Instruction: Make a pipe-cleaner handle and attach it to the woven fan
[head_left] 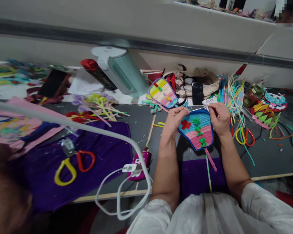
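Between my two hands is a small fan-shaped craft piece (197,131) with a blue rim, pink and blue stripes, a red flower and green flowers, and a pink and green handle pointing toward me. My left hand (177,117) pinches its top left edge. My right hand (218,117) pinches the top right edge together with a thin white stick and a small white flower (207,103). A second, yellow and pink fan (162,92) leans just beyond my left hand.
Yellow and red scissors (72,164) lie on purple cloth (107,152) at left, another pair (245,136) right of my hand. A white cable (119,190) and charger cross the table edge. Coloured pipe cleaners (230,91), a teal lamp (123,71) and bags stand behind.
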Tool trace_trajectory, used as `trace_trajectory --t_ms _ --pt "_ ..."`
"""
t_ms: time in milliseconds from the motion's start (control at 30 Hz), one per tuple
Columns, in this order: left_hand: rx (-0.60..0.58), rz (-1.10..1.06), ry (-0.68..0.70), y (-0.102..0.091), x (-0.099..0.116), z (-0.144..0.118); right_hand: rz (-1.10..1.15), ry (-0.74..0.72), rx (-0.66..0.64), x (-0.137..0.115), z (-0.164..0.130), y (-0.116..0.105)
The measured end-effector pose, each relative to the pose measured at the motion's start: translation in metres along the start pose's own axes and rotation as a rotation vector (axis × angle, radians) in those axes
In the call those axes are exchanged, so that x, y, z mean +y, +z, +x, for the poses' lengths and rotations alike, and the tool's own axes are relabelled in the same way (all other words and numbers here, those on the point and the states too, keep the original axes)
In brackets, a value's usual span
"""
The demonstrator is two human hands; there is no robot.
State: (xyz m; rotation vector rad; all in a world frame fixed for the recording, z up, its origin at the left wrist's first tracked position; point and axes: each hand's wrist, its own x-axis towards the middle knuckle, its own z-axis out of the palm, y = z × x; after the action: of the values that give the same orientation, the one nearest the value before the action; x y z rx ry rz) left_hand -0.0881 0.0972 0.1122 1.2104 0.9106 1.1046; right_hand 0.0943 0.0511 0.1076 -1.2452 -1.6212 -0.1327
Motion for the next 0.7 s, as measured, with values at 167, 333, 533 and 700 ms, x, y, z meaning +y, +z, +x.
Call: trace_trajectory --t_ms 167,333,533,700 --pt "-0.017 0.005 0.005 0.0003 0.0008 -0.0006 -0.013 -0.012 -0.008 -0.0009 0.0013 -0.0007" --pt "-0.029 -0.008 -0.027 0.0003 0.0013 -0.0011 0.022 0.016 -0.001 -0.0028 0.0016 -0.0003" --pt "0.012 -0.012 -0.045 -0.0011 -0.0039 0.0040 0.093 0.080 -0.019 -0.0030 -0.0014 -0.0017" --pt "0.036 -0.010 -0.027 -0.0018 -0.0072 0.0061 0.048 0.036 -0.046 -0.0009 -0.0027 -0.0026"
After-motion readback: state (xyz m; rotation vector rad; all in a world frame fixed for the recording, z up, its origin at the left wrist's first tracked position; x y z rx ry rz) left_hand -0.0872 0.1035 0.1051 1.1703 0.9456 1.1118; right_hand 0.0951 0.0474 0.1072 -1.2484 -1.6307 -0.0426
